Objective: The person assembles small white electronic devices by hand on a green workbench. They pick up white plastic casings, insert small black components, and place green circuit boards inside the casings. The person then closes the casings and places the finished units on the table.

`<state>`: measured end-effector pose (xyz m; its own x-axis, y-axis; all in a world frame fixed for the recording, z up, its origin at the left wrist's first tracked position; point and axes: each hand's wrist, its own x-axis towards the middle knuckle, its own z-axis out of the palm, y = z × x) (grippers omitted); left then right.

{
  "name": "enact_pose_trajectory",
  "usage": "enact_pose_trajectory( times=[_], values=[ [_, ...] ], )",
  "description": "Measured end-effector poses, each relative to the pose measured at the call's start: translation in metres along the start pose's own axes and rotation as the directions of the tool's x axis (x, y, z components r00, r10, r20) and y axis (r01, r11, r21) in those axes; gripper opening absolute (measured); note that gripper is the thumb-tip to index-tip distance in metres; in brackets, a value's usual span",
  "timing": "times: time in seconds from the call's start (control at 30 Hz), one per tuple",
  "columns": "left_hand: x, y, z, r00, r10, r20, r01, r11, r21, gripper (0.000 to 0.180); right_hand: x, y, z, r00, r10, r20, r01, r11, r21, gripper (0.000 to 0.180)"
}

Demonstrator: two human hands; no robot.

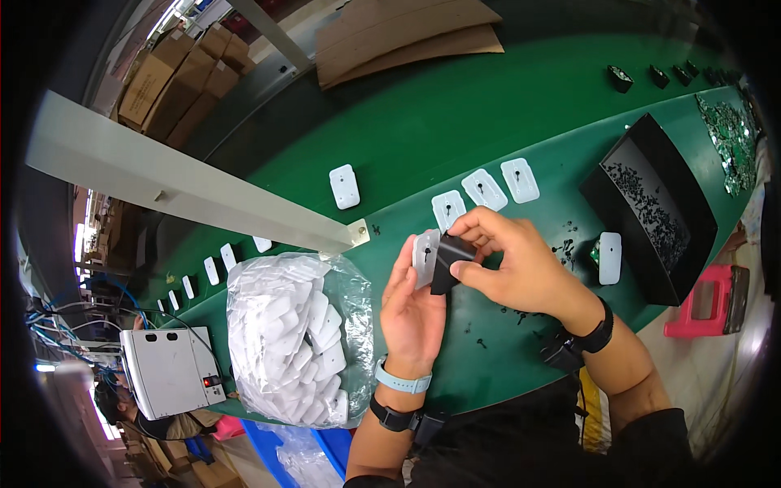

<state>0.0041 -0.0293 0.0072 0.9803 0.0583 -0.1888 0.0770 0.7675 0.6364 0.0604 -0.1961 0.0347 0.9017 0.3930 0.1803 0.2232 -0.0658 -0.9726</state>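
My left hand [411,325] is closed around the edges of a white plastic cover [421,272], which has a small black part on its inner face. Between thumb and fingers, my right hand [521,260] grips a black plastic housing [443,276], tilted against the white cover. Just beyond my hands lie three similar covers, among them a white cover [486,191] with a dark piece inside. Right of my right hand, a white cover [609,259] rests over a green circuit board. Small black parts [563,252] are scattered on the green worktop.
A clear bag of white covers [293,342] stands at left, by a slanting metal post [195,183]. A black bin [695,220] with small black parts stands at right, near piled circuit boards [724,134]. Spaced white covers and black housings lie on the green belt [390,130].
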Motion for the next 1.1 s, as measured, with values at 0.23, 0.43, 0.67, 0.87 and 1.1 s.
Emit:
enact_pose_trajectory(
  times=[0.23,0.43,0.67,0.87,1.1],
  values=[
    [-0.003,-0.003,-0.003,0.997,0.069,0.044,-0.074,0.988,0.134,0.050,0.000,-0.012,0.000,0.995,0.098,0.011,-0.098,0.995,-0.026,0.031],
    [-0.004,-0.004,-0.003,0.987,0.117,0.113,-0.140,0.965,0.221,0.044,-0.002,-0.010,0.000,0.998,0.061,-0.023,-0.061,0.998,-0.014,0.034],
    [-0.003,-0.002,-0.006,0.975,0.171,0.143,-0.206,0.936,0.285,0.034,-0.002,-0.012,-0.002,0.999,-0.051,-0.001,0.051,0.998,0.022,0.032],
    [-0.005,-0.002,-0.010,0.918,0.332,0.218,-0.391,0.852,0.348,0.033,-0.003,-0.005,0.005,0.999,0.021,-0.038,-0.007,0.942,0.334,0.030],
    [-0.006,0.001,0.001,0.722,0.611,0.323,-0.604,0.330,0.725,0.038,-0.003,-0.011,0.024,0.999,0.043,-0.029,-0.028,0.920,0.392,0.042]
  ],
)
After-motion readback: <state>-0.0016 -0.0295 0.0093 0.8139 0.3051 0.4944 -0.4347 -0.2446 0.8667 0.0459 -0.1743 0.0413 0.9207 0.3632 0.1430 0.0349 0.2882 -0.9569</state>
